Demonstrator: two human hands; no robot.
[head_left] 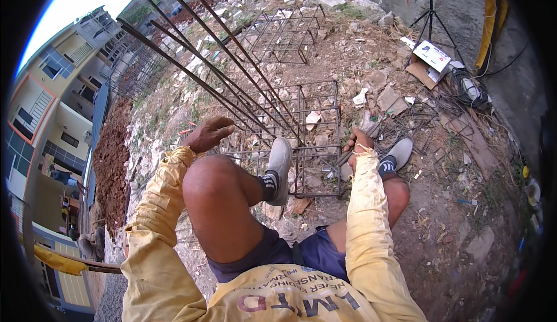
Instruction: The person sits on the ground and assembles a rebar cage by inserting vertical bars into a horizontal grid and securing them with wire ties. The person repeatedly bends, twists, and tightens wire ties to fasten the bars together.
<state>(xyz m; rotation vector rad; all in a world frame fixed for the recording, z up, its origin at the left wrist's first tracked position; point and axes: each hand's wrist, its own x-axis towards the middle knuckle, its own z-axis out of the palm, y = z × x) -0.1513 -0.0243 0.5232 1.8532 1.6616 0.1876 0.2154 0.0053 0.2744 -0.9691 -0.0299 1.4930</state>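
A cage of steel reinforcing bars lies on rubble between my feet, made of several square frames tied to long bars. One grey shoe rests at the cage's left part. My left hand hovers beside my left knee with its fingers stretched out, near the cage's left part, and nothing shows in it. My right hand is closed by the cage's right side, close to my other shoe. A thin dark length sticks out below its fingers, too small to name. Long rusty bars slant up and away from the cage.
A second bar cage lies farther off on the stony ground. At the right are a white cardboard box, a black tripod, coiled cable and loose wire. Reddish soil is heaped at the left, before several buildings.
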